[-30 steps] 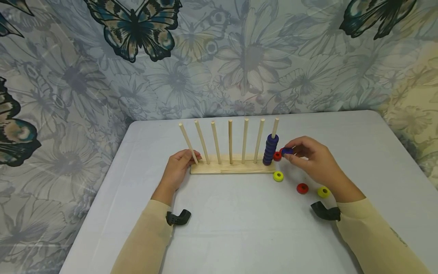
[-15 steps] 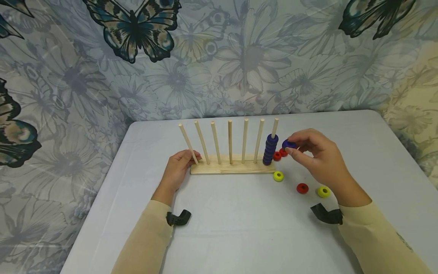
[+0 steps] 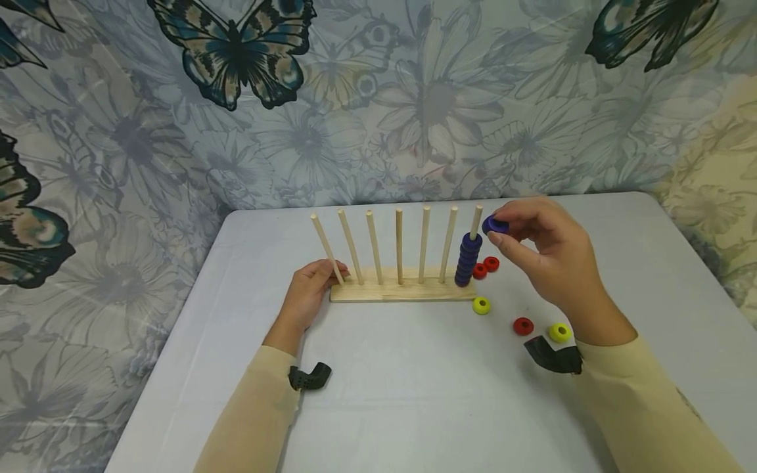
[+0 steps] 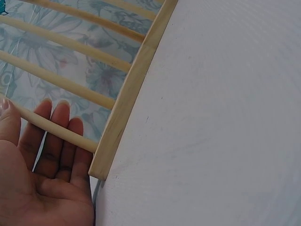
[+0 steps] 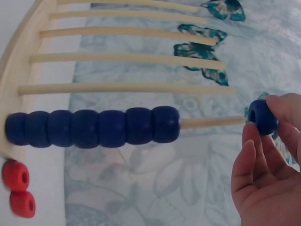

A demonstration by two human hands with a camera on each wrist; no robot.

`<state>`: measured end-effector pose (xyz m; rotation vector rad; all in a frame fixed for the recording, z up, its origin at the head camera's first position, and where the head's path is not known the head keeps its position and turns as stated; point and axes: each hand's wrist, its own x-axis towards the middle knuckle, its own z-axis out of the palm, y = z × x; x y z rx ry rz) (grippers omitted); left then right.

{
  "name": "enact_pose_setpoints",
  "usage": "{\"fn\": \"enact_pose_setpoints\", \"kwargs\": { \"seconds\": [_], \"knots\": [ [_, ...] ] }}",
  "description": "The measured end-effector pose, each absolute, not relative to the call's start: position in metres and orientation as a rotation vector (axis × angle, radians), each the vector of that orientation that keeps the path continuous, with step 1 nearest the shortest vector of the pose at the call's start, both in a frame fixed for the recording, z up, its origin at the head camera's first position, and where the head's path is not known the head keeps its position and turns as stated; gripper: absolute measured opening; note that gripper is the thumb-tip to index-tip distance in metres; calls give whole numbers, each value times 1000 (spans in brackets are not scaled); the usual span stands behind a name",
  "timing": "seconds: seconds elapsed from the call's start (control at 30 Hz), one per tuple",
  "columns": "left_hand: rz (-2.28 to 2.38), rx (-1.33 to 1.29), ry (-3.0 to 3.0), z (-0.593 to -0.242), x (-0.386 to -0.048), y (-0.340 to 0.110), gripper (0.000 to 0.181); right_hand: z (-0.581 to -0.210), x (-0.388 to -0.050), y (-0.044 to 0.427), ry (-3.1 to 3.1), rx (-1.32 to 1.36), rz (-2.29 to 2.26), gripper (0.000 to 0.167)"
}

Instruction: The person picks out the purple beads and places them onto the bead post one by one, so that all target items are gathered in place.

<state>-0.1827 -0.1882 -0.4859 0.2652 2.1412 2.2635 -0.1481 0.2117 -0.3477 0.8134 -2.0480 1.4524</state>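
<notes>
A wooden peg rack [image 3: 402,292] with a row of upright pegs stands on the table. My left hand [image 3: 307,292] holds its leftmost peg [image 4: 61,130] low down, fingers behind it and thumb at its near side. Several blue beads [image 5: 99,128] are stacked on the rightmost peg [image 5: 211,122], whose top end is bare. Beside that tip, my right hand [image 3: 547,256] pinches a loose blue bead [image 5: 263,117] between thumb and fingers. In the right wrist view, the bead's hole faces the peg's end, with the bead just off the tip.
Two red beads [image 3: 491,264] lie by the rack's right end. A yellow bead [image 3: 481,305] sits at its front right corner. Nearer my right wrist lie another red bead [image 3: 523,326] and a yellow bead [image 3: 560,332]. A patterned cloth [image 3: 437,118] hangs behind the white table [image 3: 408,394].
My right hand has lifted the blue bead from beside the red beads up to the top of the rightmost peg. The left hand stays at the leftmost peg.
</notes>
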Motion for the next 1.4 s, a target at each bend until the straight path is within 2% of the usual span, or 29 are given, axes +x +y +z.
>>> {"fn": "enact_pose_setpoints", "kwargs": {
  "seconds": [0.4,1.03,1.4],
  "knots": [
    [2227,222,2182,-482,-181,-184,46,-332,-161,202,-2096,782,1384,32],
    [2222,249,2176,-484,-180,-181,45,-343,-161,198,-2072,654,1529,25],
    [2236,230,2178,-481,-180,-183,42,-358,-160,200,-2094,658,1601,36]
  ]
}}
